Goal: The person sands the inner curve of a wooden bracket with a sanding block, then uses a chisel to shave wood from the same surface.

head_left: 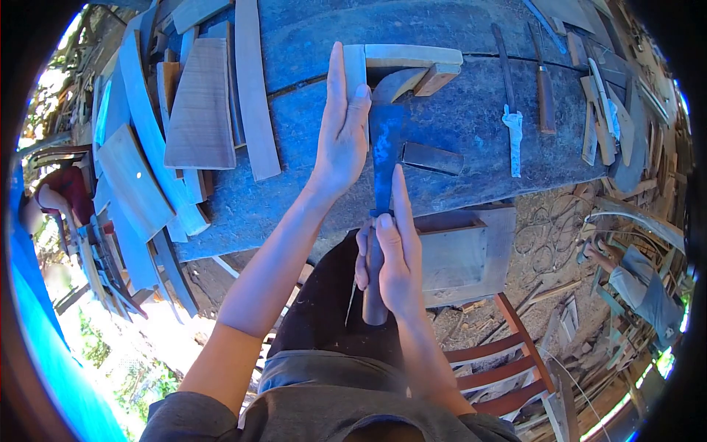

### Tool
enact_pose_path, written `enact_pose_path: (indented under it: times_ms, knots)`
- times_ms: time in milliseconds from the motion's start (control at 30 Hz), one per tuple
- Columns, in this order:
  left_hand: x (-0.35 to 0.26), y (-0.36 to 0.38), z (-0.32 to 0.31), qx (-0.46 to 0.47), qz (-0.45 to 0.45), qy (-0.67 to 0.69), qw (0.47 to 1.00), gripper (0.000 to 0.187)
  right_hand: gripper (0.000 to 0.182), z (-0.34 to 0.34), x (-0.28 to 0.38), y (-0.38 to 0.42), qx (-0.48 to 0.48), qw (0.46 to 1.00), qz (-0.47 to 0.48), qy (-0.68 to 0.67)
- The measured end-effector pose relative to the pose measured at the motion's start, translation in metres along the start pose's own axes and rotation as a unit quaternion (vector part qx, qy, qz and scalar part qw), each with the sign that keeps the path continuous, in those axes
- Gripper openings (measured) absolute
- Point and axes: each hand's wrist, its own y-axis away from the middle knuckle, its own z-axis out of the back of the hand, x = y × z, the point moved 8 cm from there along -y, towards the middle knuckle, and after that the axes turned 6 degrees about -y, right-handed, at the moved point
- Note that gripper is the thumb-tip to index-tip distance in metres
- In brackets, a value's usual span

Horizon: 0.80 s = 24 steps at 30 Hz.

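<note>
My right hand [400,269] is closed around the handle of a wide flat chisel [385,144], its index finger stretched along the blade. The blade points away from me, its far end close to a curved wooden piece. My left hand [341,136] grips the near-left part of a wooden frame piece [412,54], fingers long on its outer side and thumb on the near face. That piece has an upright, a top bar and a short end block. A small dark rectangular block [433,158] lies on the workbench right of the blade.
Several boards [200,107] cover the left of the blue-grey workbench [309,29]. A wooden-handled tool [545,99] and a long tool with a wrapped grip [512,136] lie right. Nearer are a wooden box [449,254] and chair [508,361]. People [648,291] sit at both sides.
</note>
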Motion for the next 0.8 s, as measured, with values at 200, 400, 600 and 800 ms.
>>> enact_pose_path:
  times_ms: [200, 400, 600, 800]
  knots:
    - [0.001, -0.006, 0.0, 0.026, -0.063, -0.007, 0.998, 0.06, 0.059, 0.007, -0.006, 0.021, 0.005, 1.0, -0.022, -0.018]
    - [-0.005, -0.001, -0.001, -0.036, -0.104, -0.14, 0.984, 0.061, 0.058, 0.003, 0.005, -0.002, 0.01, 0.999, 0.006, -0.038]
    - [-0.01, -0.007, 0.005, -0.025, -0.065, -0.17, 0.983, 0.073, 0.06, 0.005, 0.012, -0.026, 0.015, 1.0, 0.008, -0.015]
    - [-0.004, -0.046, 0.014, -0.022, 0.069, -0.072, 0.995, 0.061, 0.059, 0.01, 0.017, -0.042, 0.055, 0.998, 0.021, 0.003]
